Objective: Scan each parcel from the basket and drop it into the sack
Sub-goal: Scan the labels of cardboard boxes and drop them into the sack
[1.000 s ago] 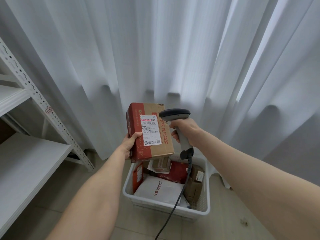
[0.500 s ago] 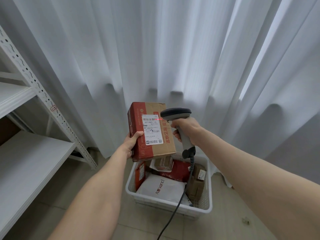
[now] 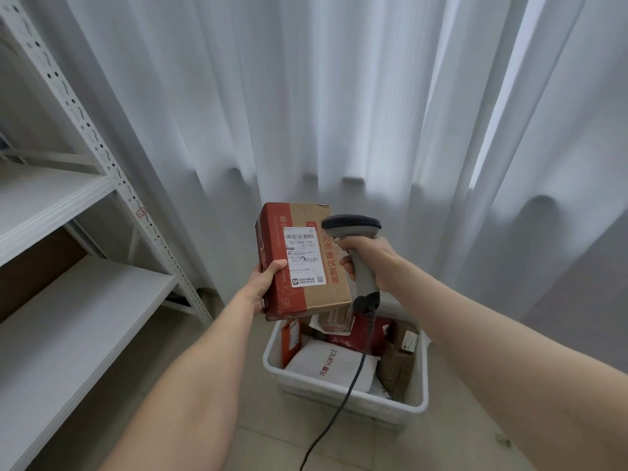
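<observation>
My left hand (image 3: 263, 285) grips a red and brown cardboard parcel (image 3: 302, 263) by its left edge, holding it upright above the basket with its white shipping label facing me. Just right of the parcel, my right hand (image 3: 365, 258) grips the handle of a grey barcode scanner (image 3: 353, 232), whose head points at the label. The scanner's black cable (image 3: 343, 399) hangs down over the white plastic basket (image 3: 343, 392) on the floor. Several parcels lie in the basket, among them a white mailer bag (image 3: 331, 367), red packets and a brown box (image 3: 397, 362). No sack is in view.
A white metal shelving rack (image 3: 85, 212) with bare boards stands at the left, its perforated post close to my left arm. White curtains (image 3: 339, 96) hang behind the basket. The floor is light tile.
The red scan line seen on the label a second ago is gone. Parcel and scanner stay almost where they were; the view has shifted slightly, showing more of the rack.
</observation>
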